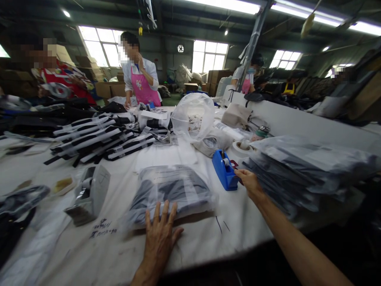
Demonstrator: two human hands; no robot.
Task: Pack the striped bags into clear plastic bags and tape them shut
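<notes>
My left hand [160,234] lies with fingers spread on the near edge of a clear plastic bag [175,190] that holds folded dark fabric. To the right of the bag stands a blue tape dispenser [224,171] with a roll in it. My right hand [249,182] is at the dispenser's near end, thumb and fingertips pinched together on the end of the tape; the strip itself is too small to see clearly. A second, grey tape dispenser [89,194] stands left of the bag.
Dark straps in white wrapping [98,139] are heaped at the back left. Stacked bagged garments [297,171] fill the right side. A clear bag of scraps [195,115], a tape roll [242,149] and a cloth pouch [210,143] sit behind. A person in a pink apron [144,83] stands across the table.
</notes>
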